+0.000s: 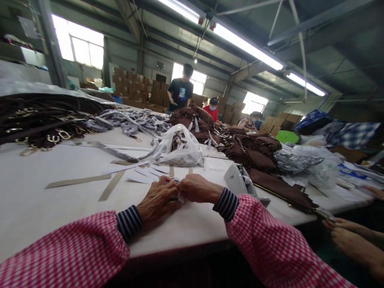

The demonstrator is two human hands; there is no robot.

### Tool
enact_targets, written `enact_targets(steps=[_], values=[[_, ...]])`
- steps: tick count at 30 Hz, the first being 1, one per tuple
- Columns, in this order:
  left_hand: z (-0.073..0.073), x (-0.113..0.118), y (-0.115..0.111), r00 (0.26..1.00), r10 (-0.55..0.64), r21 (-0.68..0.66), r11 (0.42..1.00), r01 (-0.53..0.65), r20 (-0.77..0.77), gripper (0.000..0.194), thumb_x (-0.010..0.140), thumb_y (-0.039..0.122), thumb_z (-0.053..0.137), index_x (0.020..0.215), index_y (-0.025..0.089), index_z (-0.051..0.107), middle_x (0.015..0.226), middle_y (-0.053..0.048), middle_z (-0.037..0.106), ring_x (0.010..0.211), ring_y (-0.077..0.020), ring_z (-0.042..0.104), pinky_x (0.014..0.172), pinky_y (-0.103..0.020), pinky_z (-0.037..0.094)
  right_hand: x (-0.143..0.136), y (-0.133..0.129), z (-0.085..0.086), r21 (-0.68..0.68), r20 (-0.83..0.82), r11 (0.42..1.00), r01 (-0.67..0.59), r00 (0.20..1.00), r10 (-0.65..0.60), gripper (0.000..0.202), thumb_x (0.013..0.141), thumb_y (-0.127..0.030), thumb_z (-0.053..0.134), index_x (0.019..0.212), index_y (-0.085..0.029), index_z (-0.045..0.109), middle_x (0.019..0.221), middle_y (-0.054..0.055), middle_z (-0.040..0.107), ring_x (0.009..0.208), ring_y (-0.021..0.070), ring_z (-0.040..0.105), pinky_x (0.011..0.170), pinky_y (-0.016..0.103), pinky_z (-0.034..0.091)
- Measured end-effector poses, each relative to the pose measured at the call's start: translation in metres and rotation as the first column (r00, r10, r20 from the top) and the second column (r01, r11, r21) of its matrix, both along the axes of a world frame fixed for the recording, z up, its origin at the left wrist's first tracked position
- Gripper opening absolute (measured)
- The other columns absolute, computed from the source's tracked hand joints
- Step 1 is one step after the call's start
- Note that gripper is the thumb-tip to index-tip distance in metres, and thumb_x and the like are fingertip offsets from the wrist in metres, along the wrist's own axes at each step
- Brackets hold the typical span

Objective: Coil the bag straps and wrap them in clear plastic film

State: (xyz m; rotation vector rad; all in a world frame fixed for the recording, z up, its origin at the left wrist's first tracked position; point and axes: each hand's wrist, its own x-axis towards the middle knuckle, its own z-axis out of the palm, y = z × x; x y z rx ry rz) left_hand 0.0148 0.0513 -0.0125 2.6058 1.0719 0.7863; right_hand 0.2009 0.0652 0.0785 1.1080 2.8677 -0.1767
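My left hand (159, 200) rests low over the white table (180, 228), its fingers bent round a small wrapped item that is mostly hidden. Touching it from the right, my right hand (199, 188) is closed in a pinch at the same item, where a bit of clear plastic shows. White paper strips (145, 174) and grey-brown strips (78, 181) lie beyond and left of my hands. A clear plastic bag (183, 148) of small pieces stands behind them. Close to my right wrist is a grey-white tape dispenser (238, 180).
Dark straps with gold hooks (54, 120) heap up at the left, wrapped straps (132, 122) behind. Brown bags (252, 150) pile at the right. Another person's hands (351, 236) hold a wrapped piece at the right edge. People (181, 93) are across the table.
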Motion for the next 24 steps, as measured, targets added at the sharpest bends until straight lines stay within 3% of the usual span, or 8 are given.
enact_targets(steps=[5,9,13,16,22,24], values=[[0.003,0.004,-0.004,0.994,0.047,0.03,0.999,-0.045,-0.094,0.021,0.098,0.042,0.064,0.102,0.022,0.071,0.111,-0.008,0.067,0.113,-0.0334,0.047,0.086,-0.043,0.038,0.015,-0.016,-0.033,0.195,0.039,0.978,-0.079,0.997,0.073,0.015,0.099,-0.01,0.053,0.106,-0.014,0.066,0.099,0.012,0.075,0.083,0.0213,0.068,0.064,0.03,0.036],[0.002,0.005,-0.001,0.995,0.033,0.048,0.998,-0.028,-0.094,0.03,0.1,0.048,0.059,0.09,0.02,0.064,0.108,-0.008,0.065,0.108,-0.0314,0.048,0.081,-0.042,0.036,0.029,-0.02,-0.056,0.401,0.034,0.903,-0.155,0.987,0.154,0.012,0.1,-0.008,0.052,0.102,-0.017,0.061,0.094,0.006,0.071,0.076,0.0176,0.063,0.062,0.03,0.035],[0.001,0.005,0.005,0.998,0.002,-0.025,1.0,0.0,0.066,0.023,0.093,0.042,0.063,0.084,0.021,0.06,0.097,-0.006,0.064,0.102,-0.0296,0.048,0.079,-0.039,0.036,0.034,-0.021,-0.054,0.411,-0.052,0.91,-0.06,0.995,0.089,0.007,0.102,-0.016,0.056,0.097,-0.019,0.061,0.092,0.002,0.068,0.071,0.0147,0.06,0.058,0.028,0.033],[0.005,0.005,0.009,0.986,0.04,-0.081,0.996,-0.027,0.16,0.017,0.086,0.034,0.063,0.076,0.021,0.056,0.087,-0.006,0.06,0.098,-0.0285,0.048,0.083,-0.039,0.038,0.034,-0.028,-0.047,0.395,-0.114,0.919,0.0,0.992,0.048,0.009,0.102,-0.016,0.054,0.1,-0.02,0.062,0.098,0.003,0.066,0.081,0.0156,0.062,0.065,0.026,0.04],[0.018,0.009,0.007,0.933,0.183,-0.225,0.968,-0.115,0.31,0.023,0.084,0.039,0.059,0.072,0.02,0.057,0.078,-0.002,0.056,0.083,-0.0235,0.05,0.075,-0.036,0.038,0.031,-0.044,-0.055,0.317,-0.412,0.931,0.18,0.911,-0.036,0.036,0.095,-0.01,0.057,0.13,-0.022,0.059,0.119,0.008,0.06,0.111,0.0235,0.057,0.089,0.033,0.053],[0.021,0.01,0.006,0.895,0.207,-0.33,0.941,-0.072,0.394,0.027,0.086,0.044,0.059,0.074,0.019,0.059,0.074,0.0,0.053,0.073,-0.0192,0.048,0.067,-0.032,0.036,0.026,-0.043,-0.061,0.334,-0.481,0.916,0.224,0.876,-0.039,0.044,0.094,-0.01,0.058,0.137,-0.023,0.056,0.126,0.01,0.058,0.116,0.0261,0.054,0.094,0.038,0.054]])
